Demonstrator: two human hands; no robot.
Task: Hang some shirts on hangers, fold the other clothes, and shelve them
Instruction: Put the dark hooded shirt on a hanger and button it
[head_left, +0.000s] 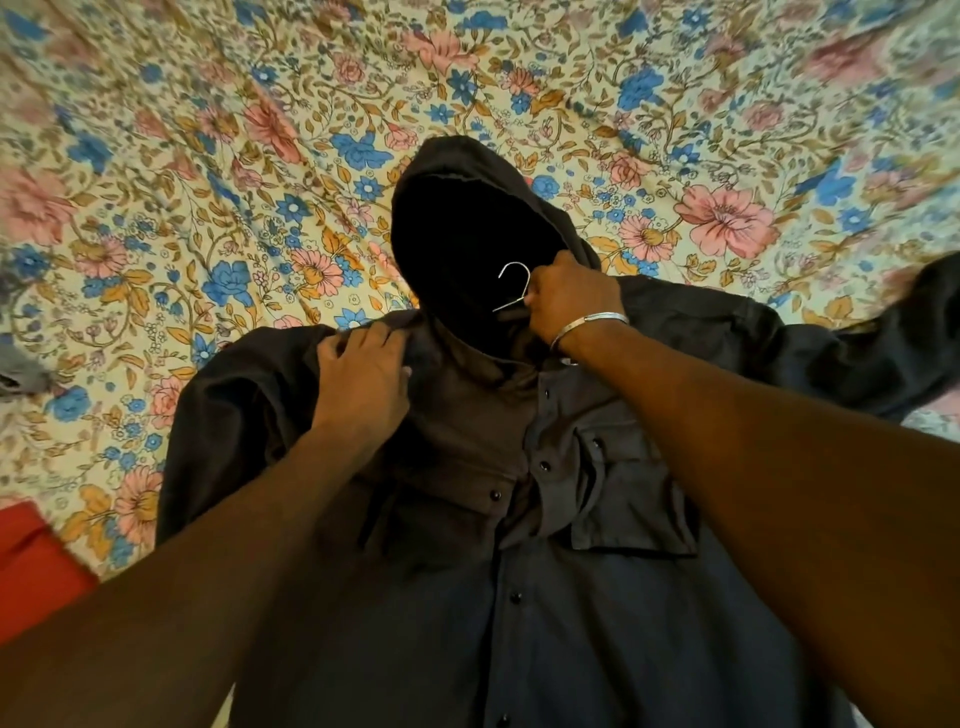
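Note:
A dark hooded button-up shirt (519, 519) lies face up on the floral bedsheet (208, 182), hood pointing away from me. A thin metal hanger hook (514, 283) sticks out at the neck opening; the rest of the hanger is hidden inside the shirt. My right hand (566, 301) grips the shirt's collar right beside the hook, fingers curled into the fabric. My left hand (363, 374) rests on the shirt's left shoulder with its fingers curled over a fold of cloth.
The shirt's right sleeve (893, 343) stretches toward the right edge. A red object (36, 566) sits at the lower left, and a grey piece of cloth (15, 369) peeks in at the left edge.

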